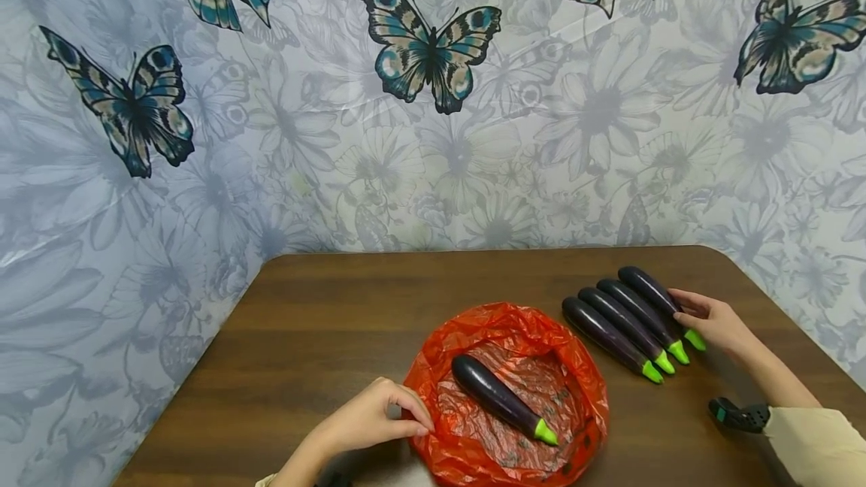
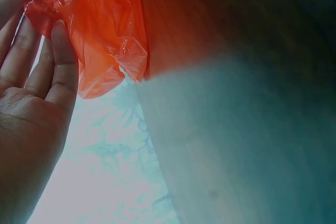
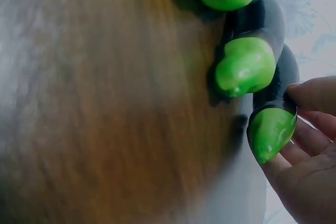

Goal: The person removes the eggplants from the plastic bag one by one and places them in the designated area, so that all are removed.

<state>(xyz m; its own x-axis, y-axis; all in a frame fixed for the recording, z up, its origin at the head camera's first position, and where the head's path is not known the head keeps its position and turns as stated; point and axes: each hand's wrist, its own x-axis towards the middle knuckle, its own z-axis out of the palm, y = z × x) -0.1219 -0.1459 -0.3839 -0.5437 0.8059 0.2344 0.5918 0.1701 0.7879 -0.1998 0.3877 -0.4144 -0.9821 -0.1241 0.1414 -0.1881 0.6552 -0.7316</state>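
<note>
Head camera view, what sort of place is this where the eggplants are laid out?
Probably a room at home or a small staged corner, not a shop: a brown wooden table against walls hung with butterfly-print sheeting, an orange plastic bag holding one eggplant, and four more eggplants beside it.

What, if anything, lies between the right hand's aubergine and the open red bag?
Three other aubergines lie in a row between the aubergine touched by the right hand and the bag. A flat path crosses them; lifted over, nothing visible blocks it. The left hand holds the bag's rim.
</note>
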